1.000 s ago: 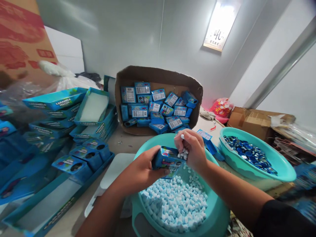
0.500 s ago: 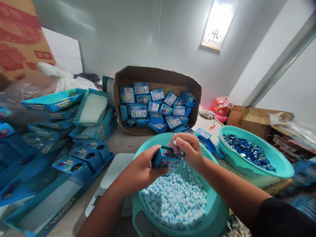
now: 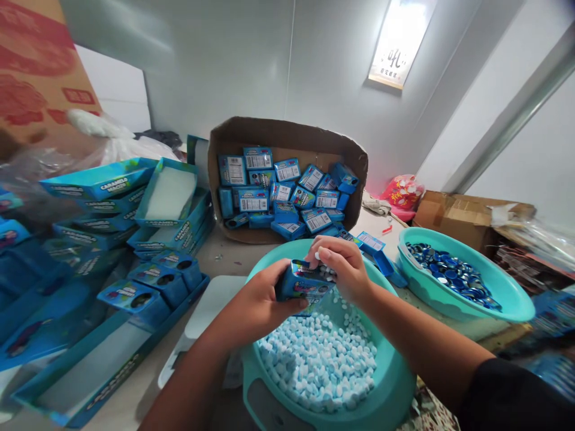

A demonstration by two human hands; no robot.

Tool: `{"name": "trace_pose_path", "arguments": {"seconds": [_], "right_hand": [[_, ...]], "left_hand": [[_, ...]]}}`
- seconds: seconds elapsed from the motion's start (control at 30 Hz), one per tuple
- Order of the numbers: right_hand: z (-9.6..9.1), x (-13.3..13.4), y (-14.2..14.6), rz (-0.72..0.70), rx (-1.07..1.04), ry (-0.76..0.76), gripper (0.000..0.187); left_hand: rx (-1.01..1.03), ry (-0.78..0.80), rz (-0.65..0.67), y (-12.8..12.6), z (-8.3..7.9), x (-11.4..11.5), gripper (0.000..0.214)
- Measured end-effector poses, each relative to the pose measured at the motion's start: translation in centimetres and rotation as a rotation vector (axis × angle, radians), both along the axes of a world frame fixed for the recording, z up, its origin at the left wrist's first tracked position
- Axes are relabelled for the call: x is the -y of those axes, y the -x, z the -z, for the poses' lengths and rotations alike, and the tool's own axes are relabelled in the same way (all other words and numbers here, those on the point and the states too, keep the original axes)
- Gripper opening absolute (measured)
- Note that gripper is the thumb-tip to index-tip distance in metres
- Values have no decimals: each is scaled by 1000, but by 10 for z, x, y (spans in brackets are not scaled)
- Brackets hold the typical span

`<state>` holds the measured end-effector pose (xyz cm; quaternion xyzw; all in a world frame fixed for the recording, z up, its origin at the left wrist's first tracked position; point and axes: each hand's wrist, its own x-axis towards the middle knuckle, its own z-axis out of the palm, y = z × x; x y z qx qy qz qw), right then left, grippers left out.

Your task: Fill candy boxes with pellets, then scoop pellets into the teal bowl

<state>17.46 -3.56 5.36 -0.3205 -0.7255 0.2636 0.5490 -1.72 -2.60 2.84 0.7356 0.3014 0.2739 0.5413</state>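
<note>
I see the left hand wrapped around a blue oblong box over the turquoise plastic basin, probably to catch strays, the right hand pinching small white pellets beside the box.

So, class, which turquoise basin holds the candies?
The nearer basin, beneath the left hand and right hand: it holds white and pale-blue candies, while the farther basin holds blue caps.

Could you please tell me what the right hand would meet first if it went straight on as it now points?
Most likely the blue box held in the left hand, though depth is unclear.
</note>
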Motion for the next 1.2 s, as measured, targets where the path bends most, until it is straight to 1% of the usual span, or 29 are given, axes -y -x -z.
{"name": "trace_pose_path", "arguments": {"seconds": [0.1, 0.17, 0.37, 0.47, 0.6, 0.73, 0.8, 0.93, 1.0, 1.07, 1.13, 1.2], "right_hand": [[0, -1, 0, -5, -20, 20, 27], [0, -1, 1, -14, -71, 55, 25], [-1, -7, 5, -67, -471, 338, 19], [-2, -7, 7, -85, -533, 369, 19], [0, -8, 5, -113, -501, 326, 23], [5, -10, 1, -111, -356, 197, 32], [6, -10, 0, -107, -307, 165, 35], [5, -9, 2, -129, -278, 176, 37], [3, -9, 3, -156, -279, 201, 39], [2, -8, 4, -193, -264, 247, 43], [1, -7, 5, -204, -196, 279, 48], [0, -6, 5, -183, -100, 269, 50]], "left_hand": [[-23, -39, -23, 0, 0, -1, 30], [-32, -51, -32, 0, 1, -1, 31], [45, -3, -101, -1, 5, -4, 48], [38, -11, -120, -2, 8, -5, 48], [16, -45, -98, -2, 8, -4, 44], [-26, -144, -25, -1, 3, 0, 36], [-49, -176, -12, -1, 0, 1, 33], [-78, -178, -21, -2, 0, 1, 33], [-113, -187, -54, -2, 3, 0, 34], [-136, -196, -94, -2, 7, -2, 39], [-141, -199, -124, -3, 11, -5, 45], [-146, -197, -139, -3, 13, -6, 46]]}}
